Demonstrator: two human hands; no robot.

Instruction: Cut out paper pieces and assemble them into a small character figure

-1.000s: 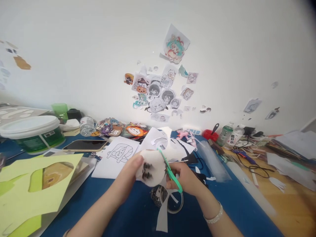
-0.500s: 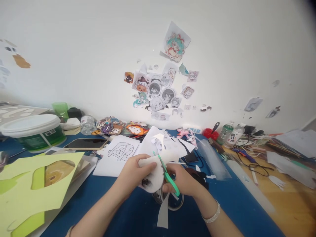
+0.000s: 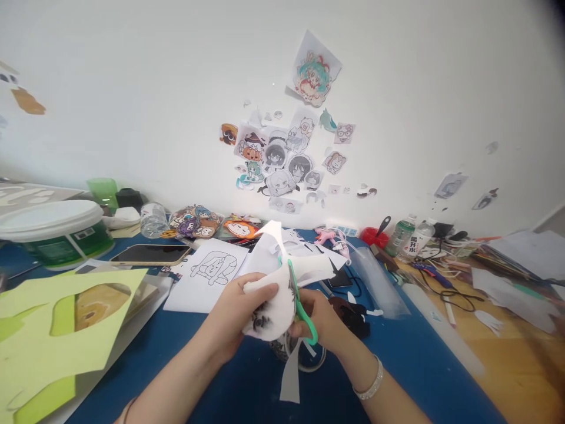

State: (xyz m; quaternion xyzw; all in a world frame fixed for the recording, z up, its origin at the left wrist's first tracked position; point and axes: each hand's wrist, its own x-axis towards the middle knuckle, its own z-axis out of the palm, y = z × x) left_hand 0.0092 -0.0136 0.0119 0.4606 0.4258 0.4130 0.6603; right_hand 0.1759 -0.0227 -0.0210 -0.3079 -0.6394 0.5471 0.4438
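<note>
My left hand [image 3: 236, 312] pinches a curled sheet of printed paper [image 3: 276, 309], its thumb on top and a dark print showing at the lower side. In my right hand [image 3: 320, 321] is a pair of green-handled scissors [image 3: 304, 315], with the blades on the paper near its upper right edge. A partly cut flap of the paper rises above the blades. Under the hands, a roll of tape [image 3: 315, 368] lies partly hidden on the blue mat [image 3: 247, 388], beside a pale paper strip [image 3: 290, 380].
Behind the hands lies a sheet with a line drawing [image 3: 212, 272]. To the left are a phone [image 3: 150, 254], a white-lidded tub [image 3: 53, 232] and yellow cut paper [image 3: 106, 347]. A red container [image 3: 374, 237] and bottles [image 3: 419, 238] stand at the back right.
The scissors have turned slightly more upright at the paper's edge. The cut flap stands higher above the blades, and the view has shifted a little.
</note>
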